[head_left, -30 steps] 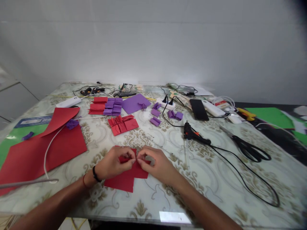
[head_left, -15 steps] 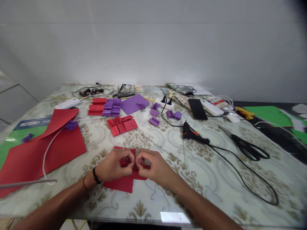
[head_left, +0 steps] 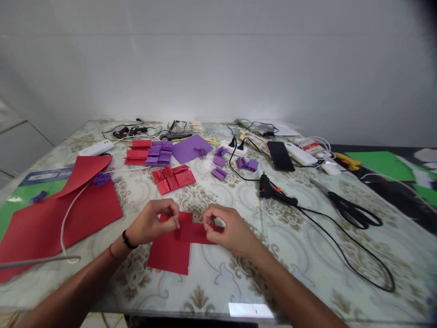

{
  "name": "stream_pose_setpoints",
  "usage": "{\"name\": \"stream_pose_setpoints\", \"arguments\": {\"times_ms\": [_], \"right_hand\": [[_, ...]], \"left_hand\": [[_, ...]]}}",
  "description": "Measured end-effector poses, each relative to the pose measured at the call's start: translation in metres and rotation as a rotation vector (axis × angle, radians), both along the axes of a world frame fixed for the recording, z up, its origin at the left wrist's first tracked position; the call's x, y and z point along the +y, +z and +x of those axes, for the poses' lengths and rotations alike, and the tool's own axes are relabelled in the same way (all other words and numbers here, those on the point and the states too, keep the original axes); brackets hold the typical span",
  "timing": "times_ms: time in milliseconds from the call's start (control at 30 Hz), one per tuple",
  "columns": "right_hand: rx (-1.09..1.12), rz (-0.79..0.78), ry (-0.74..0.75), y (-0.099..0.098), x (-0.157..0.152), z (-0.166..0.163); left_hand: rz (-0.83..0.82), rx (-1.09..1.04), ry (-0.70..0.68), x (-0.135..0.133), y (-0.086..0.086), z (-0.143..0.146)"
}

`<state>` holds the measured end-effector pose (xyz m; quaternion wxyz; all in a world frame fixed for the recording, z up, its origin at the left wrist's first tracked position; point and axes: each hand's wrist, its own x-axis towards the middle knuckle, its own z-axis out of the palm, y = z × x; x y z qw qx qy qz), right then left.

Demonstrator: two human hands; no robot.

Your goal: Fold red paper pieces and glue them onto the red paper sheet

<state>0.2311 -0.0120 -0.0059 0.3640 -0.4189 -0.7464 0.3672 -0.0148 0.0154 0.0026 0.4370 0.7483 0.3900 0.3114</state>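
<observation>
My left hand (head_left: 153, 223) is closed, thumb and forefinger pinched together just above a red paper square (head_left: 170, 257). Whatever lies between those fingertips is too small to make out. To its right, my right hand (head_left: 230, 230) also makes a pinch, over a narrower red paper strip (head_left: 198, 233) that adjoins the square. Whether these fingertips grip the strip or only hover over it, I cannot tell. Farther back lies a folded red paper piece (head_left: 173, 179) with raised pleats.
A black hot glue gun (head_left: 276, 191) and scissors (head_left: 351, 209) lie to the right, with a looping cord. Large red sheets (head_left: 85, 218) cover the left side. Pleated purple paper (head_left: 159, 153), a power strip (head_left: 235, 149) and a phone (head_left: 280, 156) sit toward the back.
The hands have drawn apart from where their fingertips met, left hand leftward, right hand slightly rightward. More of the red square and strip shows between them.
</observation>
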Motion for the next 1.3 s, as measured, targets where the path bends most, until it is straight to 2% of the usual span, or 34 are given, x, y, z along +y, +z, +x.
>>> {"name": "stream_pose_setpoints", "arguments": {"times_ms": [133,333,467,600,767,1000,1200,1300], "right_hand": [[-0.023,-0.016,0.009,-0.003,0.000,-0.003],[-0.016,-0.015,0.064,-0.010,-0.006,-0.013],[0.019,0.001,0.053,-0.009,-0.006,-0.013],[0.029,0.023,0.047,-0.005,-0.004,-0.009],[0.035,0.035,0.012,-0.001,-0.001,-0.002],[0.042,0.010,-0.072,0.001,0.002,0.001],[0.047,-0.050,-0.196,-0.003,0.004,0.001],[0.047,-0.060,-0.220,-0.003,0.005,0.000]], "left_hand": [[0.020,0.006,0.056,0.000,0.000,0.001],[0.111,0.145,-0.173,-0.016,-0.009,0.017],[0.189,0.151,-0.126,-0.018,-0.014,0.018],[0.211,0.136,-0.098,-0.014,-0.007,0.011],[0.155,0.122,-0.042,-0.011,-0.001,0.007],[0.071,0.130,0.076,-0.008,-0.005,0.008],[-0.229,-0.025,0.091,-0.003,-0.015,0.007],[-0.303,-0.065,0.095,-0.002,-0.019,0.007]]}}
